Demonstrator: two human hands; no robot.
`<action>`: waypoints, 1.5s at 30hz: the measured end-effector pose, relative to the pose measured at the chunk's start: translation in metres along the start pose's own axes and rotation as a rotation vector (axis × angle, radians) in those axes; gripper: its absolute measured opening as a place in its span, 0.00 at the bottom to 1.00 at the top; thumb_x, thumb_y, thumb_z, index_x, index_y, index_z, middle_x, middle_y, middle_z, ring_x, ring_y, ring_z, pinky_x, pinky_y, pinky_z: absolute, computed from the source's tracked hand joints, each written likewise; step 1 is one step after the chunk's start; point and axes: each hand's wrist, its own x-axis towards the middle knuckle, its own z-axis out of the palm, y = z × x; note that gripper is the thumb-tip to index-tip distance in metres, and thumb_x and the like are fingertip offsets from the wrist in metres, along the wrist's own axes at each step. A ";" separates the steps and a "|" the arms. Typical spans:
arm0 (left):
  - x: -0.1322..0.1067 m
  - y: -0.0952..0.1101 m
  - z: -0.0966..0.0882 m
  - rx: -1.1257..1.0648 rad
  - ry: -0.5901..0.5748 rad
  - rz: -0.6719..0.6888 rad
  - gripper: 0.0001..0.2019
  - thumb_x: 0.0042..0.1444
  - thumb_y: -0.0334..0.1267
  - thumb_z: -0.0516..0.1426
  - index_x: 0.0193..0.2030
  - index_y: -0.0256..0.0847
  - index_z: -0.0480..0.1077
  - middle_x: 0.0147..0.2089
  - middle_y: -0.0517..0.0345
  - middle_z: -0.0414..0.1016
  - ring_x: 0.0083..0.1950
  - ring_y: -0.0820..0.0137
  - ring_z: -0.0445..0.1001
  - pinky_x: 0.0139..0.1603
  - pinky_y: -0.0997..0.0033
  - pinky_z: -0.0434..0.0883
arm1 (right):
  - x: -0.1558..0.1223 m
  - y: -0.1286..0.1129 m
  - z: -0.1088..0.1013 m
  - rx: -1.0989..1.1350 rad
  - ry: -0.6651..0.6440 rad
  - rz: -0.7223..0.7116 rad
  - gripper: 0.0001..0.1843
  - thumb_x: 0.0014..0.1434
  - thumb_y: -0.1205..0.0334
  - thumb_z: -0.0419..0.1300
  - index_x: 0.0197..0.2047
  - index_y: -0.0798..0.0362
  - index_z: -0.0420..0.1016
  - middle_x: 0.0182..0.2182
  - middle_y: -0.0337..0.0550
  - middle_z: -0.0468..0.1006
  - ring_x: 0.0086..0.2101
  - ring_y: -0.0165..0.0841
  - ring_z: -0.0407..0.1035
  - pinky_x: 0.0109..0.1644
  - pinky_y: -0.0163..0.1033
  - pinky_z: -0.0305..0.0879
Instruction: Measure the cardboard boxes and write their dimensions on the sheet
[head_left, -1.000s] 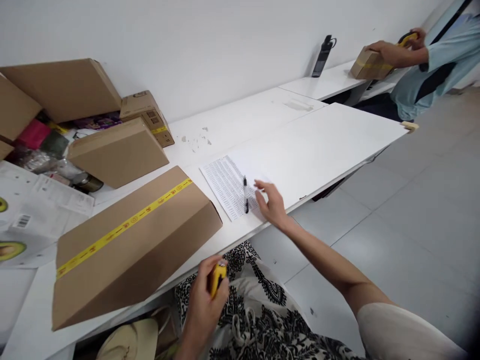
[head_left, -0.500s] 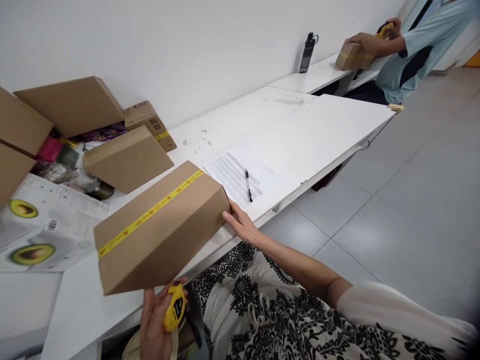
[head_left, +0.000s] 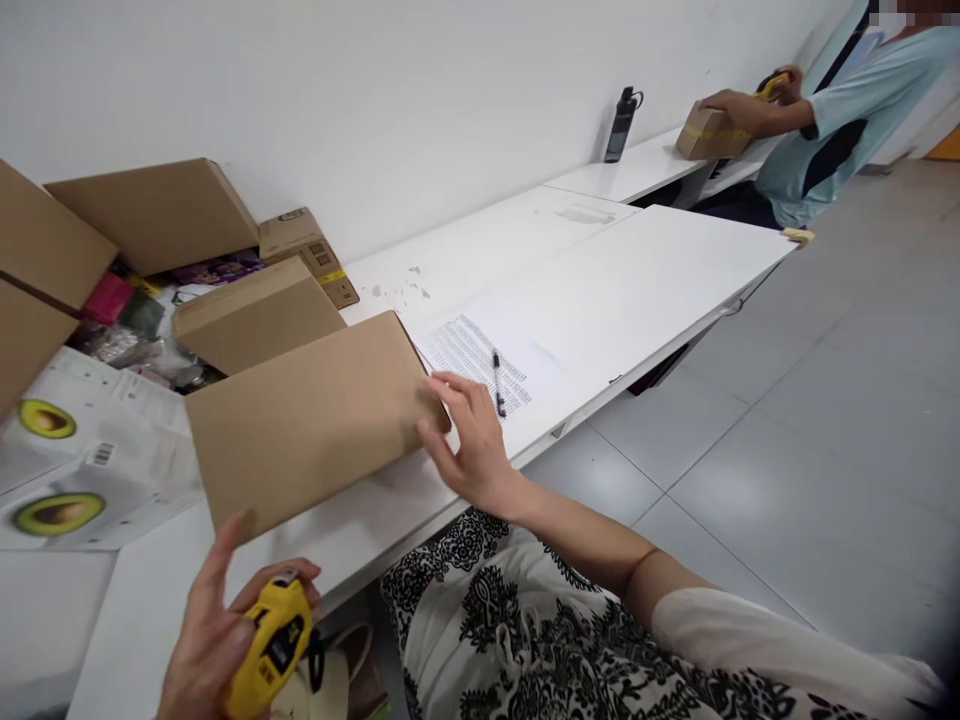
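A brown cardboard box (head_left: 307,420) lies on the white table (head_left: 622,290) in front of me, a plain face turned up. My right hand (head_left: 465,445) rests against its right end, fingers spread on the edge. My left hand (head_left: 217,630) is low at the table's near edge, closed round a yellow tape measure (head_left: 271,645). Just right of the box lies a printed sheet (head_left: 472,362) with a black pen (head_left: 496,382) on it.
More cardboard boxes (head_left: 255,315) and an open carton (head_left: 52,250) with packets crowd the left. White avocado-printed packaging (head_left: 82,470) lies at the left edge. A black bottle (head_left: 621,124) stands by the wall. Another person (head_left: 832,120) handles a small box (head_left: 709,133) at the far table.
My right hand left the paper and went to the box's right end. The box has been tipped over, so the yellow tape strip no longer shows. My left hand shifted left with the tape measure.
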 end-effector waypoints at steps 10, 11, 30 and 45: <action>-0.021 0.007 0.036 0.074 -0.258 -0.054 0.44 0.45 0.52 0.69 0.70 0.50 0.62 0.55 0.50 0.80 0.54 0.52 0.78 0.50 0.64 0.77 | -0.048 -0.039 0.008 0.402 -0.637 -0.119 0.16 0.67 0.49 0.57 0.41 0.54 0.76 0.35 0.46 0.76 0.37 0.31 0.70 0.45 0.38 0.68; -0.021 0.007 0.035 0.092 -0.270 -0.040 0.43 0.45 0.52 0.69 0.69 0.49 0.63 0.54 0.49 0.80 0.53 0.53 0.78 0.49 0.65 0.77 | -0.048 -0.038 0.005 0.458 -0.665 -0.064 0.16 0.66 0.48 0.59 0.41 0.54 0.75 0.36 0.46 0.76 0.38 0.31 0.70 0.45 0.37 0.68; 0.042 0.034 -0.027 0.411 -0.124 0.251 0.34 0.30 0.50 0.72 0.50 0.49 0.77 0.39 0.53 0.81 0.39 0.55 0.78 0.34 0.69 0.76 | 0.029 0.022 -0.041 0.997 -0.794 0.772 0.22 0.50 0.43 0.71 0.28 0.49 0.67 0.21 0.30 0.62 0.22 0.25 0.49 0.25 0.36 0.48; 0.185 0.124 -0.062 0.639 -0.214 0.104 0.21 0.60 0.41 0.58 0.55 0.28 0.75 0.43 0.60 0.82 0.43 0.71 0.77 0.41 0.83 0.69 | 0.134 0.124 0.048 1.025 -0.438 0.926 0.19 0.47 0.52 0.69 0.28 0.52 0.64 0.23 0.32 0.65 0.24 0.24 0.56 0.29 0.34 0.53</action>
